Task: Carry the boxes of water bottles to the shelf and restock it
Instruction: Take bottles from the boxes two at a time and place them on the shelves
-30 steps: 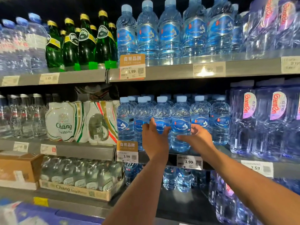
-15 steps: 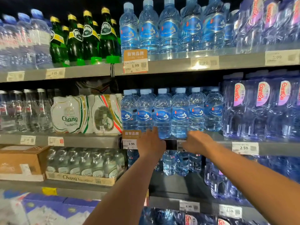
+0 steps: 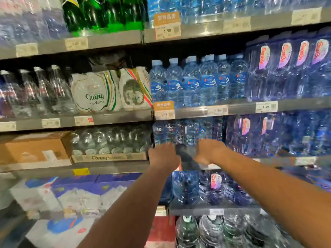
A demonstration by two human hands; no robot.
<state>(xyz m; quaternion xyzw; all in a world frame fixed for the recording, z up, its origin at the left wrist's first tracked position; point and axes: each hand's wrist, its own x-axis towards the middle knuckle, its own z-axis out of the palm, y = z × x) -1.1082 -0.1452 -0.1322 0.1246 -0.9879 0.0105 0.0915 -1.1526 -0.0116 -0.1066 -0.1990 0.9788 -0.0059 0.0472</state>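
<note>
A row of small blue-labelled water bottles (image 3: 191, 83) stands on the middle shelf (image 3: 238, 109). One shelf lower, more of the same bottles (image 3: 180, 131) stand further back, blurred. Both my arms reach to the front of that lower row. My left hand (image 3: 163, 156) and my right hand (image 3: 209, 152) are side by side with a dark gap between them, just under the bottles. I see only the backs of both hands. Their fingers point away into the shelf and are hidden by blur, so I cannot tell whether they hold a bottle.
Large blue Ganten bottles (image 3: 290, 68) fill the right side. Chang soda-water packs (image 3: 96, 92) and a Chang tray (image 3: 109, 156) are on the left, beside a brown carton (image 3: 35, 149). Green glass bottles (image 3: 103, 13) stand above. White and blue cartons (image 3: 71, 194) lie low left.
Both hands have dropped from the middle-shelf bottles, past the price strip, down to the shelf below. The view has tilted downward and blurred.
</note>
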